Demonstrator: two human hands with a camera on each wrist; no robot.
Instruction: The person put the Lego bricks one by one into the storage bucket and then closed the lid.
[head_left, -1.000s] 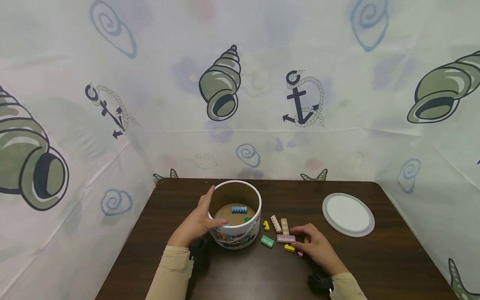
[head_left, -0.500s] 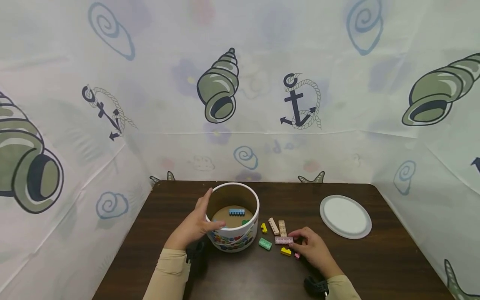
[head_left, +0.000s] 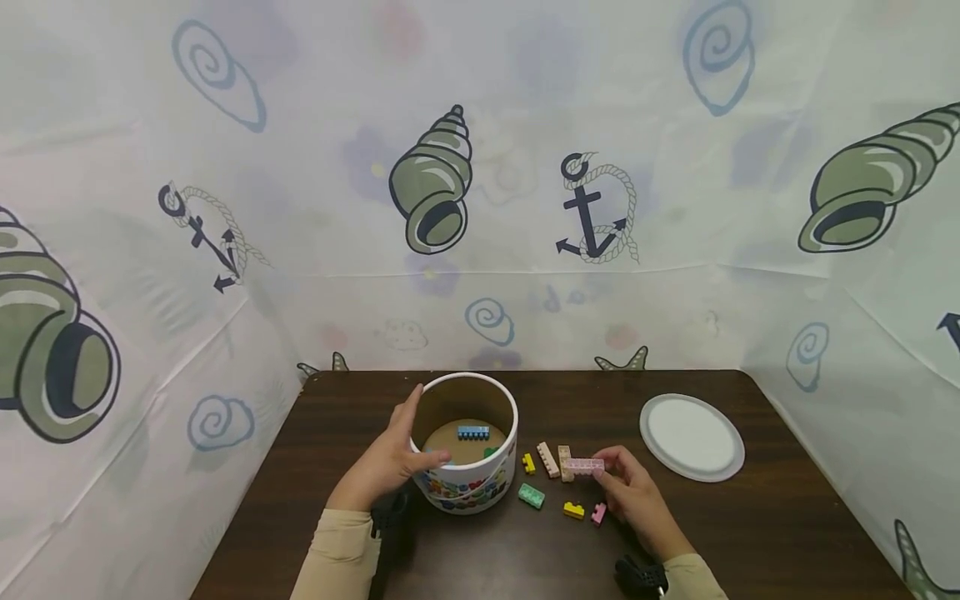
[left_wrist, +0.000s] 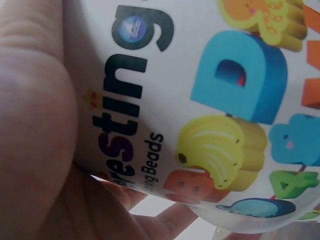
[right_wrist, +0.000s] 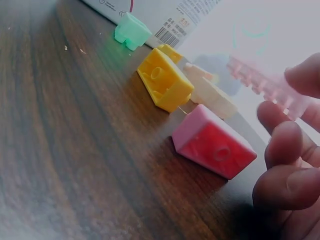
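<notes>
left hand [head_left: 386, 460]: spread round white bucket [head_left: 478, 486] | right hand [head_left: 632, 493]: pinching long pink brick [head_left: 582, 467] | small pink brick [head_left: 598, 513]: nearer, on table [head_left: 480, 562] | white disc [head_left: 692, 438]: right

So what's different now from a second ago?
The right hand has raised the long pink brick off the table, slightly up and rightward in the head view. The left hand still holds the bucket; the green brick and white disc stay put.
</notes>
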